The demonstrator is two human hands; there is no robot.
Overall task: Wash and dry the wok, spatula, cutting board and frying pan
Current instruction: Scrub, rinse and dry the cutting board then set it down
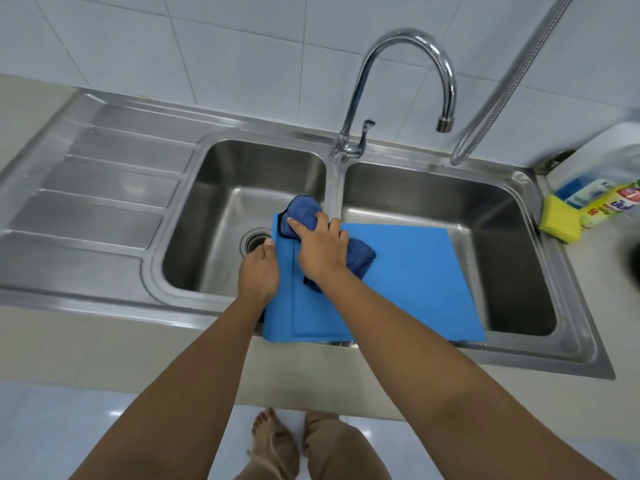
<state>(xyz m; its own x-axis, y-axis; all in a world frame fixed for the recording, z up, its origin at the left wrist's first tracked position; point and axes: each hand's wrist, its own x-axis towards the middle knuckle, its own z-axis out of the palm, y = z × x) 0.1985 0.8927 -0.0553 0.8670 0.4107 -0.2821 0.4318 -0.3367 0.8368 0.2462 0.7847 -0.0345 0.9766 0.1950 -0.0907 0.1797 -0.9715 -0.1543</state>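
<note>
The blue cutting board lies flat across the double stainless steel sink, spanning the divider between the two basins; its near edge rests on the front rim of the sink and its far corners project over both basins. The left hand is clenched on the left edge of the board, thumb on top. The right hand is pressed down on a dark blue cloth, grasping it against the upper left area of the board, index finger extended.

The left basin shows a round drain just beside the board's left edge. A ribbed draining surface forms the left section of the sink unit. A chrome gooseneck tap is mounted behind the divider, its spout over the right basin. A flexible metal hose hangs along the wall at the right.

The sink is set in a pale bench. On the bench at the right stand a yellow sponge and, touching it, a detergent pouch. The wall is clad in white tiles. The floor is glossy light tile; a bare foot and beige trouser legs are visible below the bench edge.
</note>
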